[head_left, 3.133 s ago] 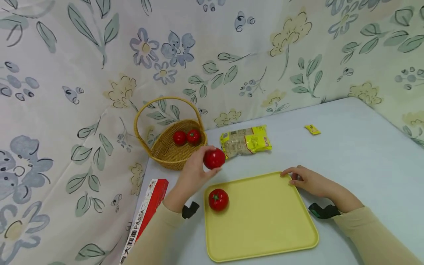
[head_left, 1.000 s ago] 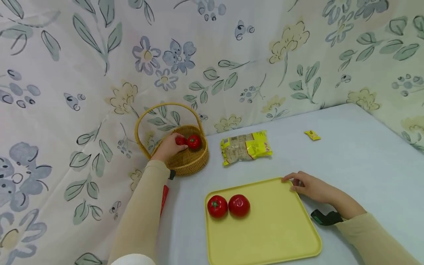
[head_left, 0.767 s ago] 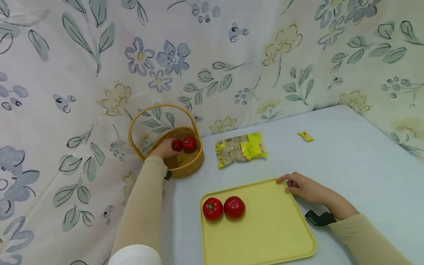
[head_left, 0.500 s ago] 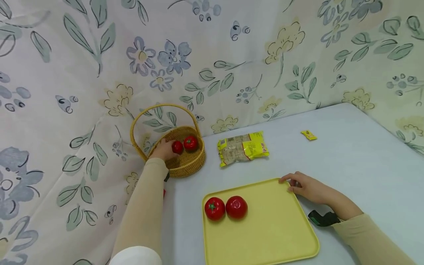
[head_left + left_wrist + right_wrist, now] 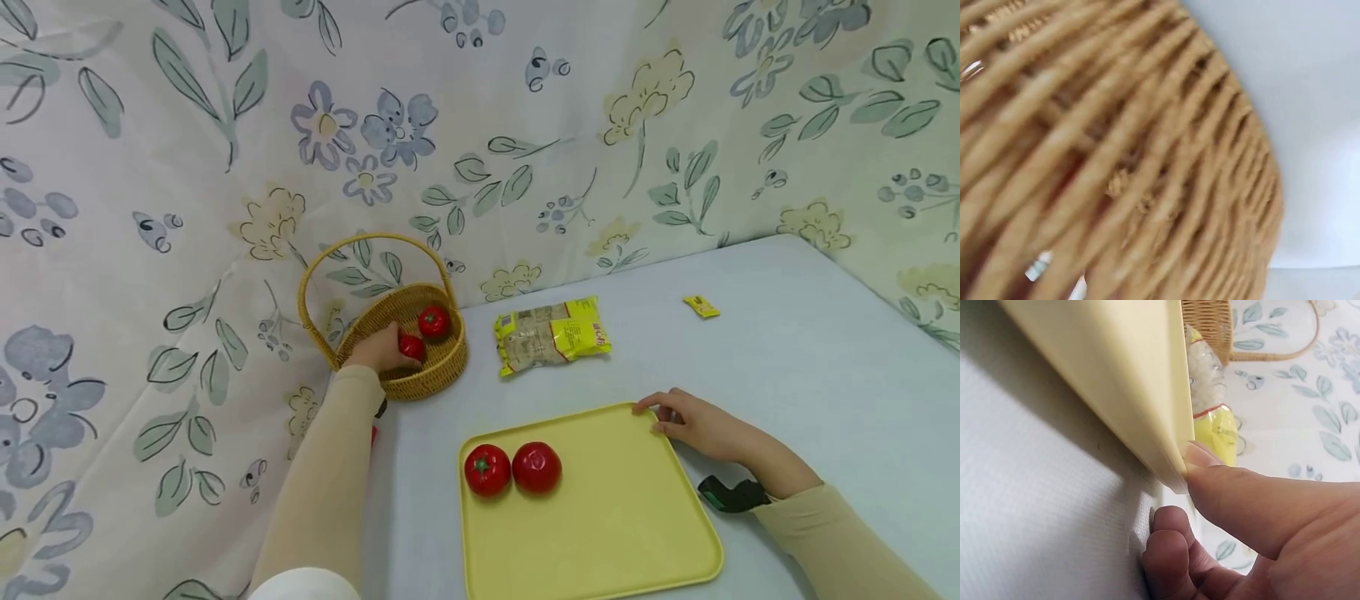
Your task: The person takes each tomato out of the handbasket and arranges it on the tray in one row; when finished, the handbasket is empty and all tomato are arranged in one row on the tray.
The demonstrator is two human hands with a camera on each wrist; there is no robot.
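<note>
My left hand (image 5: 380, 348) reaches into the wicker basket (image 5: 442, 379) at the back left and holds a red tomato (image 5: 412, 347), fingers curled at its side. A second tomato (image 5: 434, 322) sits behind it in the basket. In the left wrist view the basket's woven wall (image 5: 1166, 156) fills most of the picture and hides the hand. My right hand (image 5: 701, 423) grips the far right corner of the yellow tray (image 5: 600, 517); in the right wrist view a digit (image 5: 1204, 456) presses its rim. Two tomatoes, one (image 5: 487, 471) with a green stem mark and one (image 5: 537, 467) plain, sit side by side on the tray.
A clear and yellow food packet (image 5: 552, 335) lies right of the basket. A small yellow sachet (image 5: 701, 306) lies farther right. A bit of a red box (image 5: 373, 435) shows beside the left sleeve. A floral curtain (image 5: 480, 125) hangs behind the white table (image 5: 787, 333).
About three seconds ago my left hand carried a tomato above the tray; that tomato now sits on it. The hand has returned to the basket and shifted another tomato toward the front. The right hand stays put.
</note>
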